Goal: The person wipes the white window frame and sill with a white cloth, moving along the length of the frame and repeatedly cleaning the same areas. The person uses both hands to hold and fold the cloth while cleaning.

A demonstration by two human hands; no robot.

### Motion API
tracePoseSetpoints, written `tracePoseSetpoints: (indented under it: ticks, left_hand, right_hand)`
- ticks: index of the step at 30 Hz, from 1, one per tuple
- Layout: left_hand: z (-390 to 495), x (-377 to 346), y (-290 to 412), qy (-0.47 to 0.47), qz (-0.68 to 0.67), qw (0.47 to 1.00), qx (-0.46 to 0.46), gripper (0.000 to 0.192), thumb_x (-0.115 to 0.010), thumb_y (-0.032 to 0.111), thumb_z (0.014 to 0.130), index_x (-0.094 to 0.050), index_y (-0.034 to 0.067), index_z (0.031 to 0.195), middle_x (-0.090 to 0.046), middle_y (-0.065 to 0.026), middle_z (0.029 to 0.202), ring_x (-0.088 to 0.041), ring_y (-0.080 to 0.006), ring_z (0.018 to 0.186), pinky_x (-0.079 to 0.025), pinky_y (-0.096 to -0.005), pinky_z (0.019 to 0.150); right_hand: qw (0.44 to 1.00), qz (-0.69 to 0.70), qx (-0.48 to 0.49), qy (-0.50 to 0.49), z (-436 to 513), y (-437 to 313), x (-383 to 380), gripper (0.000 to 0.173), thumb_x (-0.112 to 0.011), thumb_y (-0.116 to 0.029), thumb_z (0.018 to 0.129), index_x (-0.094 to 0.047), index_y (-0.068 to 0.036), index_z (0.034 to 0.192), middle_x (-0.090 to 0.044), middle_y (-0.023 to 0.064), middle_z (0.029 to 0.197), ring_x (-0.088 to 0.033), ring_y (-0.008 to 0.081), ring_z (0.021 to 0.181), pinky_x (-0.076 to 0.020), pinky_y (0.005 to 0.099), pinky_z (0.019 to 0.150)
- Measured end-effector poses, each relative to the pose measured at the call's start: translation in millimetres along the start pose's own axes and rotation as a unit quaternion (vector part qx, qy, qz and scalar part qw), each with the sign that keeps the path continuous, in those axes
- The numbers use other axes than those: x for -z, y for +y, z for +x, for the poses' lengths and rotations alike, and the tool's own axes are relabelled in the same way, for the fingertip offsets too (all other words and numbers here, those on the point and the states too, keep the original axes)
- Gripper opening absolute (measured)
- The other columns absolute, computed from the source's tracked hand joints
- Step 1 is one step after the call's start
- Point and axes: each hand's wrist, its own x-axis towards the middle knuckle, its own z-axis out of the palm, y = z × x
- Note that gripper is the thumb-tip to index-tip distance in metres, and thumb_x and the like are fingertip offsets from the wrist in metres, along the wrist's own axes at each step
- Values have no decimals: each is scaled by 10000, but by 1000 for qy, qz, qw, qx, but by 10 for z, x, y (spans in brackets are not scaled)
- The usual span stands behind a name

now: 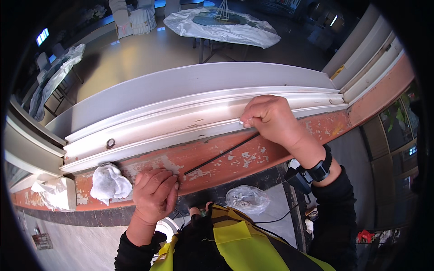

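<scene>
My right hand [271,118] pinches a small white piece [241,122] between thumb and fingertips, right over the front lip of a white window frame [152,134]. A thin black strip [222,153] slants across the worn red sill [237,159]. One end of it disappears behind my right hand; whether that hand also grips it is hidden. The other end stops a little right of my left hand [156,191]. That left hand hovers over or rests on the sill with curled fingers, and its palm is turned away. Left of it lies a crumpled white cloth [111,183].
A tissue pack [56,193] sits at the sill's left end. Below, a clear plastic bag [247,200] holding small pieces lies on the floor near a black cable [276,217]. Beyond the window stands a round table [220,25] under plastic sheeting.
</scene>
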Motion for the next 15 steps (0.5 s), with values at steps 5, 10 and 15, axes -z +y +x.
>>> tracePoseSetpoints:
  ticks: [5, 10, 15]
  left_hand:
    - [3, 6, -4, 8, -3, 1000, 4, 209, -731, 38, 660, -687, 67, 862, -667, -59, 891, -646, -244, 845, -498, -366, 755]
    - [-7, 4, 10, 12, 3, 1000, 17, 219, -728, 38, 661, -693, 65, 876, -667, -57, 894, -643, -246, 866, -493, -362, 767]
    - [-46, 36, -7, 13, 11, 1000, 15, 223, -728, 44, 663, -696, 63, 883, -668, -59, 914, -639, -247, 888, -490, -365, 778]
  right_hand:
    - [996, 27, 85, -23, 354, -386, -371, 85, -742, -3, 678, -713, -56, 737, -675, 70, 747, -657, 261, 702, -534, 337, 649]
    - [982, 69, 173, -15, 741, -766, -811, 15, -717, -93, 704, -709, -83, 712, -672, 62, 738, -647, 281, 681, -523, 365, 636]
    - [982, 84, 159, -51, 768, -733, -780, 31, -721, -101, 705, -714, -83, 730, -675, 74, 745, -649, 286, 681, -518, 367, 632]
